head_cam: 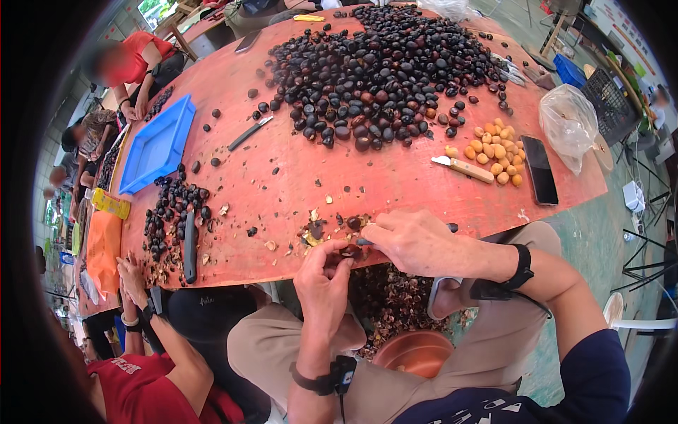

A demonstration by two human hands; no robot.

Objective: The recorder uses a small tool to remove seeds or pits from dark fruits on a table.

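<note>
My left hand (326, 281) pinches a dark brown nut (350, 251) between thumb and fingers at the table's near edge. My right hand (418, 241) is closed around a dark-handled tool, most likely a knife (452, 227); its handle end pokes out behind the fist and its blade is hidden. Its front touches or nearly touches the nut. Another dark nut (353, 222) lies on the red table just beyond my fingers, among yellowish peel scraps (312, 236). Peeled orange-yellow kernels (499, 151) form a small pile to the right, beside a wooden-handled knife (471, 169).
A big heap of dark nuts (381, 74) covers the table's far middle. A smartphone (540, 169) and plastic bag (569, 124) lie right. Left are a blue tray (159, 146), grey-handled knife (190, 249) and a co-worker's hands (132, 278). Below, shells surround an orange basin (416, 352).
</note>
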